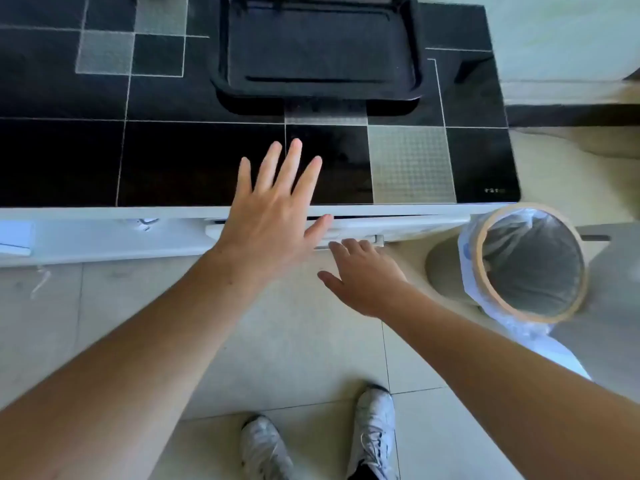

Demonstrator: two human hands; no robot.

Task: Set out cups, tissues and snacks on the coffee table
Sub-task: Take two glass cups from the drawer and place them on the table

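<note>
Right hand (363,275) is low against the white front of the coffee table (207,161), its fingers (349,244) curled loosely at the long bar handle (379,240) of the drawer (398,226); they look to be hooking onto it, but whether they have truly closed on it I cannot tell, since the fingertips are tucked out of sight. Left hand (273,209) is flat and spread wide, 4 fingers fanned over the black glass top and the thumb lying along the table's front edge, holding nothing. Just beyond those left fingertips sits a dark tray (419,64), bare inside. Off to the right of the right hand's knuckles, close by, stands a round bin (481,271) lined with a plastic bag. Behind both hands, 2 white shoes (374,431) are planted on pale floor tiles. No cups, tissues or snacks anywhere in view, so my read is they are inside that drawer and nothing has been set out. To do this well: seat the right fingers fully under the bar, pull straight back toward the shoes, not sideways into the bin, and use the left palm to steady the table as the drawer slides.
</note>
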